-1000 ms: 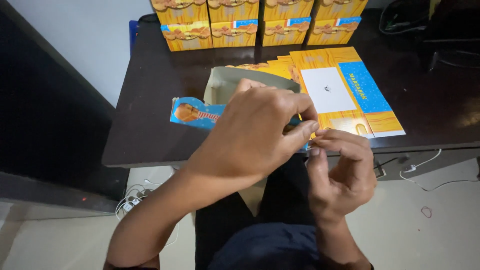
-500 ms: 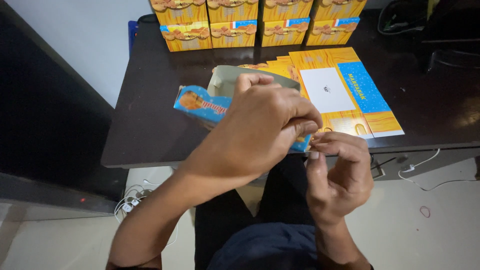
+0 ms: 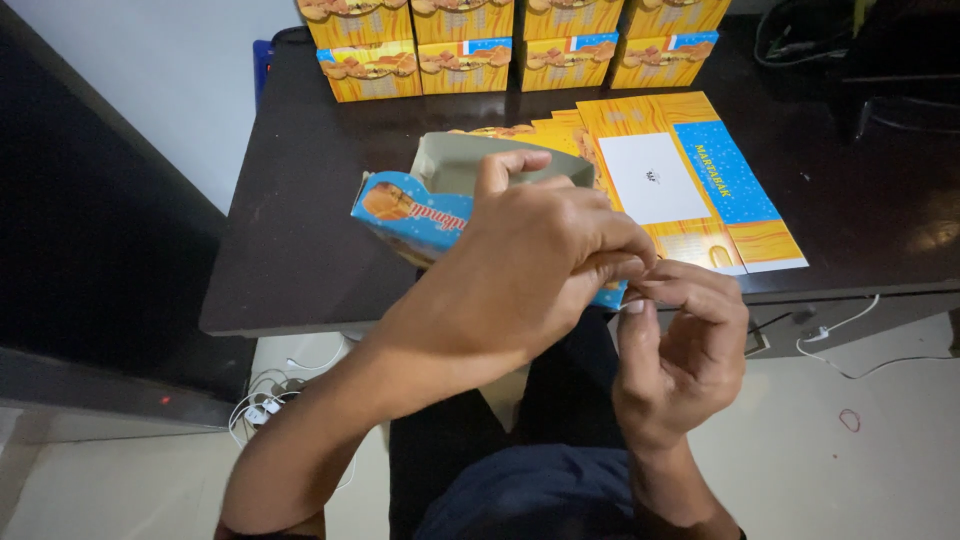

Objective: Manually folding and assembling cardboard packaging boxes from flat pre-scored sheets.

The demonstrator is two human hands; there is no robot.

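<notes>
Two hands are being kept on one half-folded box [image 3: 440,205], above the near edge of the worktop [image 3: 300,250]. Since a moment ago it is being lifted and tipped. The left hand [image 3: 540,265] is clenching its side; the right hand [image 3: 680,350] is pinching a flap.

Head view, indoor light, moderate and even. The dark table [image 3: 300,230] shows a soft sheen toward 3 o'clock, with a pale reflection near its right edge. The white wall [image 3: 170,70] at 11 o'clock is evenly lit. A deep unlit region fills 9 o'clock. The left hand [image 3: 530,270] and the right hand [image 3: 680,350] are well lit and sharp, with slight softness at the fingertips. The floor [image 3: 860,440] at 4 o'clock is bright and evenly lit. Straight lines bow slightly toward the corners.
</notes>
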